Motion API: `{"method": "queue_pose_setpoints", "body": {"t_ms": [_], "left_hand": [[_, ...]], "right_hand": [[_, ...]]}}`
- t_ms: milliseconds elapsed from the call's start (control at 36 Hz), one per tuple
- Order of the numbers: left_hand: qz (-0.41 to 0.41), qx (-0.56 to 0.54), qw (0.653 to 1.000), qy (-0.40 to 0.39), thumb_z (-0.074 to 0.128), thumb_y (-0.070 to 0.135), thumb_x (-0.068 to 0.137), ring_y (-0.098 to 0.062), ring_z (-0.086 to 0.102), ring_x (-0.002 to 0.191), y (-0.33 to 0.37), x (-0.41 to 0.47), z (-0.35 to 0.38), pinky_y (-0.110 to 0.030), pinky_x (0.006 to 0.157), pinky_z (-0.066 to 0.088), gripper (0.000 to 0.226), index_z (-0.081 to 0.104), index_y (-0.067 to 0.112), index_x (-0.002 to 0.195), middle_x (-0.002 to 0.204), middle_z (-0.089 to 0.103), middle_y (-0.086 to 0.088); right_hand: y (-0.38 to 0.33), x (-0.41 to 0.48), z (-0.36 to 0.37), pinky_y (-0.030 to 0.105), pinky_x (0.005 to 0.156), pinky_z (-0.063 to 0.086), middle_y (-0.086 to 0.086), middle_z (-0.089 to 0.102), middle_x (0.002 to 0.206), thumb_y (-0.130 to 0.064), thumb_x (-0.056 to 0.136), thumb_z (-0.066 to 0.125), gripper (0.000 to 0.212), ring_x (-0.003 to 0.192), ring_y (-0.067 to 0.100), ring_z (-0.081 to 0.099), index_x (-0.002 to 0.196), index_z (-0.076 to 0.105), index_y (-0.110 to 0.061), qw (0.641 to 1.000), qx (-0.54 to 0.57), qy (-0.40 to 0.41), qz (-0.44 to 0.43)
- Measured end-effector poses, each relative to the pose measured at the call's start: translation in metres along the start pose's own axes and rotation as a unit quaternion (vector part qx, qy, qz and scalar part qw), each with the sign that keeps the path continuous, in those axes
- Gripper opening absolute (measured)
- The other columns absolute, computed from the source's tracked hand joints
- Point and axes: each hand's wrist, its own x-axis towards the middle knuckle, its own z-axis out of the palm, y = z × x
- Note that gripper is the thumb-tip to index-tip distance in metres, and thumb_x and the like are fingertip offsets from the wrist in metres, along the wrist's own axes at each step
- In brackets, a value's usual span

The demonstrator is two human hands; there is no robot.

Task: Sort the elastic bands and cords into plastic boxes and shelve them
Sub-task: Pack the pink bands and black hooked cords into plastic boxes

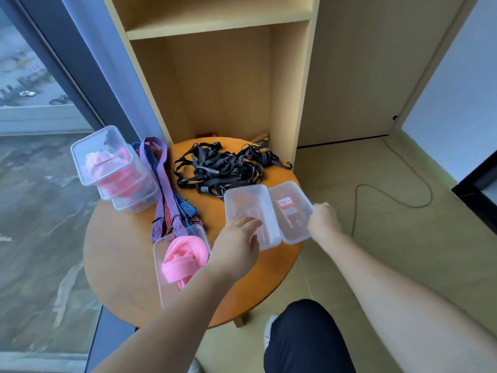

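On the round orange table (115, 265) lie a tangle of black elastic cords (220, 165) and several purple striped bands (166, 189). Near the front, a clear plastic box (174, 265) holds pink bands. At the back left a stack of clear boxes (113, 168) contains more pink bands. Two empty clear boxes sit side by side at the table's right edge. My left hand (239, 238) rests with straight fingers on the left empty box (247, 205). My right hand (322, 222) grips the rim of the right box (290, 211), which carries a small red label.
A light wooden shelf unit (215, 76) stands just behind the table, with an open lower compartment and a shelf above. A window lies to the left. A black cable (390, 195) trails over the floor at the right. My dark trouser leg (309, 337) is below.
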Motion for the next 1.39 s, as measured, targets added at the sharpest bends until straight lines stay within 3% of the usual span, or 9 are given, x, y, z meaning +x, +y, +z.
{"method": "queue_pose_setpoints", "body": {"t_ms": [111,222,306,417,528,667,806,917,1389], "left_hand": [[0.003,0.003,1.000,-0.012,0.054,-0.002,0.087,-0.024,0.053,0.121,-0.001,0.006,0.005,-0.029,0.101,0.039,0.039,0.065,0.007,0.123,0.124,0.065,-0.006],[0.004,0.002,1.000,-0.026,0.052,0.000,0.089,-0.022,0.050,0.125,-0.001,0.010,0.008,-0.029,0.102,0.039,0.039,0.064,0.008,0.126,0.126,0.064,-0.005],[0.000,-0.001,1.000,-0.027,0.051,0.001,0.090,-0.021,0.050,0.126,-0.001,0.012,0.009,-0.028,0.102,0.038,0.039,0.063,0.009,0.126,0.127,0.063,-0.005],[-0.001,-0.002,1.000,-0.030,0.052,0.001,0.089,-0.022,0.050,0.125,0.001,0.013,0.008,-0.029,0.102,0.039,0.039,0.064,0.008,0.125,0.126,0.064,-0.005],[0.003,-0.001,1.000,-0.025,0.052,0.001,0.089,-0.022,0.052,0.124,0.002,0.013,0.006,-0.027,0.101,0.040,0.037,0.065,0.008,0.123,0.126,0.064,-0.005],[0.002,0.001,1.000,-0.024,0.052,0.002,0.090,-0.021,0.054,0.121,0.001,0.013,0.002,-0.031,0.098,0.046,0.035,0.066,0.009,0.121,0.125,0.064,-0.002],[0.008,0.003,1.000,-0.018,0.053,0.000,0.089,-0.021,0.056,0.118,0.001,0.015,0.000,-0.030,0.096,0.047,0.033,0.068,0.009,0.117,0.122,0.066,-0.002],[0.011,0.001,1.000,-0.009,0.054,-0.001,0.087,-0.022,0.059,0.114,-0.001,0.019,0.000,-0.032,0.093,0.048,0.032,0.070,0.007,0.114,0.119,0.067,-0.003],[-0.008,0.003,1.000,-0.002,0.055,-0.001,0.086,-0.024,0.061,0.108,-0.013,0.032,-0.002,-0.030,0.090,0.046,0.030,0.071,0.008,0.110,0.120,0.066,-0.002]], "right_hand": [[0.003,0.009,0.005,0.034,0.080,0.043,0.017,0.056,0.118,0.005,0.089,0.048,0.018,0.104,0.034,0.056,0.099,0.062,-0.001,1.000,-0.001,0.015,0.011],[0.007,0.014,0.008,0.029,0.060,0.032,0.013,0.047,0.086,0.012,0.079,0.041,0.032,0.076,0.028,0.041,0.061,0.032,-0.013,0.999,0.023,0.038,0.009],[0.009,0.017,0.009,0.027,0.049,0.023,0.010,0.041,0.078,0.012,0.076,0.039,0.031,0.072,0.028,0.039,0.060,0.029,-0.013,0.998,0.034,0.045,0.004],[0.008,0.018,0.005,0.031,0.062,0.034,0.011,0.044,0.083,0.010,0.080,0.041,0.026,0.076,0.030,0.044,0.063,0.036,-0.009,0.999,0.013,0.045,-0.011],[0.008,0.017,0.002,0.032,0.068,0.038,0.010,0.045,0.089,0.008,0.085,0.043,0.017,0.090,0.034,0.052,0.087,0.053,-0.006,0.997,-0.034,0.050,-0.043],[0.009,0.020,0.002,0.032,0.064,0.037,0.003,0.036,0.073,0.008,0.083,0.046,0.032,0.079,0.030,0.043,0.065,0.031,-0.013,0.997,-0.038,0.049,-0.046],[0.006,0.024,0.000,0.032,0.063,0.039,0.006,0.044,0.080,0.003,0.086,0.049,0.020,0.078,0.028,0.048,0.077,0.044,-0.013,0.998,-0.036,0.027,-0.042],[0.006,0.029,0.000,0.031,0.060,0.037,0.003,0.041,0.070,0.003,0.084,0.052,0.032,0.074,0.029,0.047,0.063,0.035,-0.016,0.998,-0.033,0.040,-0.038],[-0.008,0.046,-0.007,0.031,0.061,0.042,0.002,0.039,0.065,-0.001,0.082,0.060,0.031,0.073,0.030,0.049,0.062,0.039,-0.014,0.999,-0.030,0.033,-0.021]]}}
